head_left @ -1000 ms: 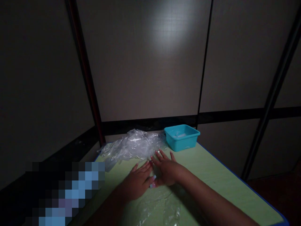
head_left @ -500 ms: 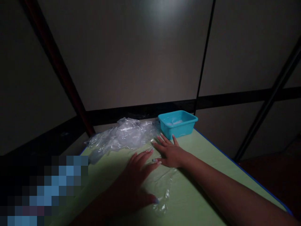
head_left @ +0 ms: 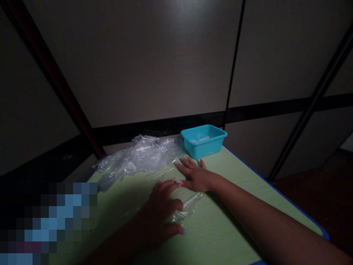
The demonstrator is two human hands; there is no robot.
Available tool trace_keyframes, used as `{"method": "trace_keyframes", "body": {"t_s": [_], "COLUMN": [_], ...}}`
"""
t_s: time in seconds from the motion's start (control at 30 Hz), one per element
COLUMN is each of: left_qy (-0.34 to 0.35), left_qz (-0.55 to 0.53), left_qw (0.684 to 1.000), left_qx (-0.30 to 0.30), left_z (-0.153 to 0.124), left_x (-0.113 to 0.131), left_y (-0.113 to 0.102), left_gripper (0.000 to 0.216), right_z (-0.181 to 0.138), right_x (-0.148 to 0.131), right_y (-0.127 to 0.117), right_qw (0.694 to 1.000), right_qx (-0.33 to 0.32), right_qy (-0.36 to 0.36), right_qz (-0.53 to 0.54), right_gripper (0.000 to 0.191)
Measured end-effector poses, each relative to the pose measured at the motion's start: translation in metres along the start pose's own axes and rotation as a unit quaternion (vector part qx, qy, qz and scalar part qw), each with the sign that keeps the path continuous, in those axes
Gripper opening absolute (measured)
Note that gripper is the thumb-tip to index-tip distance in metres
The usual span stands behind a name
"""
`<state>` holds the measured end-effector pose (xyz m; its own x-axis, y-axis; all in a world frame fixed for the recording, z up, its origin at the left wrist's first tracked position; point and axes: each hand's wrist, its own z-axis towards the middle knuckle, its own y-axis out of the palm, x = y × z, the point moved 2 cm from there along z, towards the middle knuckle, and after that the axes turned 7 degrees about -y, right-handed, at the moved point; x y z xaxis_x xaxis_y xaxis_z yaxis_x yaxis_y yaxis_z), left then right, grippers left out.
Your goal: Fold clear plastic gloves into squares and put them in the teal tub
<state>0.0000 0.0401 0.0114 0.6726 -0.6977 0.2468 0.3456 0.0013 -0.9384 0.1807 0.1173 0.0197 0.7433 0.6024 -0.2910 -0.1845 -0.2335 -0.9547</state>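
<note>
My right hand (head_left: 196, 177) lies flat with its fingers spread on a clear plastic bag (head_left: 190, 204) on the green table (head_left: 226, 217). Just in front of its fingertips stands a turquoise plastic basin (head_left: 206, 147) with some whitish, clear material inside. My left hand (head_left: 164, 206) is over the near part of the same bag, its thumb apart and its index finger bent. Nothing shows gripped in it, though its underside is hidden. A crumpled heap of clear plastic bags (head_left: 146, 152) lies beyond my left hand.
Behind the table stand dark cabinet panels (head_left: 160, 73) with a black horizontal strip. A blue edge (head_left: 275, 187) runs along the table's right side, with dark floor (head_left: 328, 198) beyond. The lower left is blurred by pixels.
My left hand's index finger has bent inward, and the clear bag under it has shifted left and bunched. My right hand stays pressed flat. The view has turned slightly right.
</note>
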Motion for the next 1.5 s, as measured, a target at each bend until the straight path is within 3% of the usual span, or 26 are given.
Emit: {"method": "trace_keyframes", "body": {"t_s": [0.1, 0.27, 0.4, 0.5, 0.63, 1.07, 1.33, 1.5], "left_qy": [0.005, -0.035, -0.079, -0.098, -0.102, -0.043, -0.038, -0.061], "left_qz": [-0.01, -0.076, -0.123, -0.132, -0.136, -0.144, -0.18, -0.147], "left_qw": [0.999, 0.991, 0.977, 0.971, 0.968, 0.98, 0.974, 0.978], "left_qx": [0.035, 0.104, 0.155, 0.172, 0.184, 0.133, 0.131, 0.134], "left_z": [0.002, 0.005, 0.006, 0.006, 0.006, 0.002, 0.003, 0.004], "left_x": [0.0, -0.012, -0.027, -0.034, -0.038, -0.028, -0.032, -0.034], "left_y": [-0.002, -0.014, -0.022, -0.023, -0.021, -0.021, -0.022, -0.019], "left_gripper": [0.011, 0.008, 0.011, 0.015, 0.014, 0.03, 0.047, 0.015], "right_z": [-0.002, -0.004, -0.001, -0.002, -0.006, -0.009, -0.008, -0.012], "right_x": [0.001, 0.005, 0.004, 0.001, -0.002, -0.002, -0.001, -0.005], "right_y": [-0.003, -0.007, -0.013, -0.016, -0.019, -0.01, -0.007, -0.01], "right_qw": [1.0, 0.997, 0.976, 0.953, 0.937, 0.956, 0.977, 0.974], "right_qx": [0.008, 0.053, 0.114, 0.092, 0.036, -0.071, -0.065, -0.072], "right_qy": [0.01, -0.006, -0.066, -0.086, -0.111, -0.102, -0.079, -0.093], "right_qz": [0.005, 0.048, 0.174, 0.275, 0.328, 0.264, 0.188, 0.192], "right_gripper": [0.077, 0.071, 0.053, 0.044, 0.034, 0.023, 0.019, 0.03]}}
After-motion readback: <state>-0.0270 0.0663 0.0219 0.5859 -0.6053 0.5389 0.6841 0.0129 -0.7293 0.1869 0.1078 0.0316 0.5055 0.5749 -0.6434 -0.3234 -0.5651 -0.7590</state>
